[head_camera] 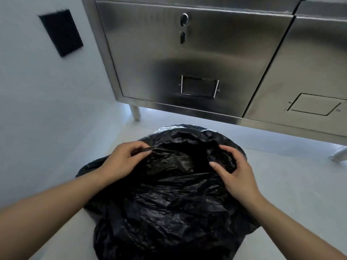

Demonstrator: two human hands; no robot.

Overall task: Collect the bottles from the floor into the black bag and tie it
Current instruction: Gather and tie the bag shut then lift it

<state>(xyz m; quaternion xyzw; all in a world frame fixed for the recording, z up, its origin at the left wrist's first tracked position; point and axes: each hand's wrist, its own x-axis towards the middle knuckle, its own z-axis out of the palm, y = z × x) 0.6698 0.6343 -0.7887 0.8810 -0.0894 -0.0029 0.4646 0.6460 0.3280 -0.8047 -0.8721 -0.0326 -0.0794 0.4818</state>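
A large crinkled black bag (169,203) stands on the pale floor right below me, its mouth open towards the far side. My left hand (122,160) pinches the left edge of the bag's mouth between thumb and fingers. My right hand (234,171) clutches a bunch of the plastic at the right edge. The inside of the bag is dark, and I cannot make out any bottles in it or on the floor.
A stainless steel cabinet (197,59) with a lock and a label holder stands just beyond the bag on short legs (135,112). A white wall with a black panel (61,31) lies to the left. Pale floor (291,175) extends to the right.
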